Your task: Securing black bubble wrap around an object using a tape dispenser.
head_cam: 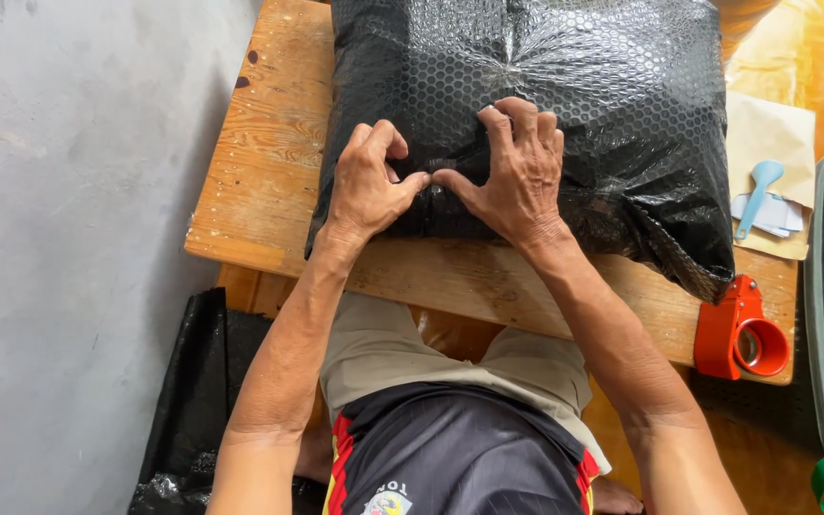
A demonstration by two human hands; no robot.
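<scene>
Pinching the near edge of a big black bubble-wrapped parcel [565,105], with the left hand [366,181] curled tight, fingers bent under and thumb tip pushed into the fold, and the right hand [519,167] arched beside it, fingers spread and pressed down, thumb meeting the other thumb at the seam. Both closed on the wrap, neither holding anything loose.

Likely trouble: fold springing open once pressure eases, since slick, puffy plastic gives little bite and no tape shows over this seam. Bubbles could also burst under hard fingertips, or the film tear at the gathered crease. A hasty reach could knock off the red plastic tape dispenser [741,334], sitting at the near right corner of the worn wooden worktop [250,162], close to the lip.

Lying flat across most of that worktop, overhanging its near right corner slightly. Glossy, honeycomb-textured, plump like a pillow, with another puckered gather near the far middle and wrinkles radiating from it. Contents hidden.

Farther right: a pale blue plastic spoon-like tool [760,191] resting on tan paper envelopes [770,133], apart from the parcel.
</scene>
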